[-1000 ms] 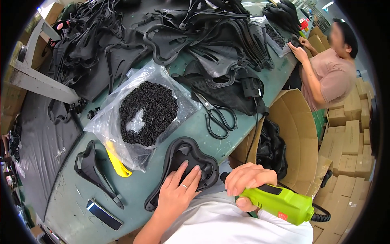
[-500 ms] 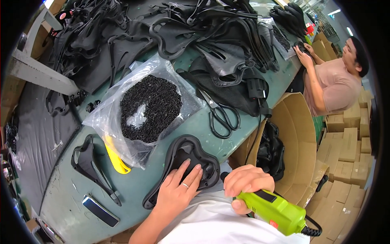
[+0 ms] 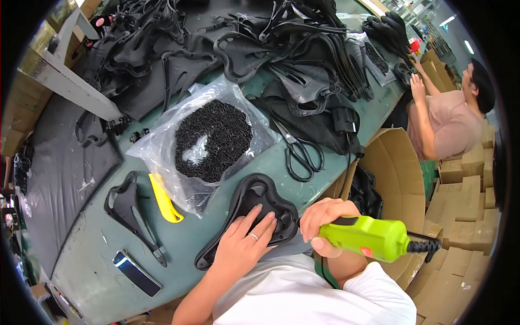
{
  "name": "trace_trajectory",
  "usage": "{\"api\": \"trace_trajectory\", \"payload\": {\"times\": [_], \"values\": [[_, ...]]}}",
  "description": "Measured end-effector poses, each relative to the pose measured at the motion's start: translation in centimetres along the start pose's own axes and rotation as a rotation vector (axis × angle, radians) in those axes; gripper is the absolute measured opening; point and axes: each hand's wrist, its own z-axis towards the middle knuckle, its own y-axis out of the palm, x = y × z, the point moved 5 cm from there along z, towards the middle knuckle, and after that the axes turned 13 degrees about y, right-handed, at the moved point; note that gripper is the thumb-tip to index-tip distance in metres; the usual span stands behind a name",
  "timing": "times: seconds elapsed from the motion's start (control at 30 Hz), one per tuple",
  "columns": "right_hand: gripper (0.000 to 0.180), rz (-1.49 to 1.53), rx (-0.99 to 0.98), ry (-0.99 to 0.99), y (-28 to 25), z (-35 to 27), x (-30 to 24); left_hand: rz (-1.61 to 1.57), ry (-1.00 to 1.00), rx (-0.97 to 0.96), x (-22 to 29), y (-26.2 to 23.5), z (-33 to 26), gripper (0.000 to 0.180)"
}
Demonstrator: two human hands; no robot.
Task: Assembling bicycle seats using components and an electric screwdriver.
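A black bicycle-saddle-shaped shell lies hollow side up at the table's near edge. My left hand, a ring on one finger, rests inside its hollow with fingers stretched and slightly apart. My right hand is wrapped around the front of a green corded electric screwdriver. The tool lies almost level, its front end toward the shell's right side; whether the tip touches is hidden. Beyond the shell, a clear plastic bag holds a heap of small black screws.
Around the bag lie black-handled scissors, a yellow cutter, a black frame piece and a phone. Black saddle parts pile up at the back. An open carton stands right, near a co-worker.
My right hand has swung the screwdriver's rear end up, bringing it nearly level. My left hand stays on the shell. The whole view has shifted a little. The co-worker's arm has reached farther out.
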Motion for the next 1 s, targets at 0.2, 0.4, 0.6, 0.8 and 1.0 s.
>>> {"api": "trace_trajectory", "payload": {"times": [0.2,0.4,0.6,0.8,1.0], "values": [[0.046,-0.176,-0.202,0.072,1.6,1.0,-4.2,-0.181,0.072,0.007,-0.3,-1.5,0.4,0.053],[0.041,0.021,-0.071,-0.120,0.9,-0.4,-4.2,-0.382,0.126,0.077,-0.1,-3.8,2.0,0.044],[0.048,0.023,-0.044,-0.207,0.2,-1.9,-4.1,0.335,-0.284,0.201,-11.3,-7.4,5.3,0.014],[0.043,-0.088,0.011,-0.210,-0.8,-2.6,-4.5,0.606,-0.258,0.029,-14.5,-4.0,5.5,0.016],[0.052,0.025,0.161,-0.105,-1.4,-4.8,-3.1,0.727,-0.314,0.037,-14.8,-4.6,5.5,0.012]]}}
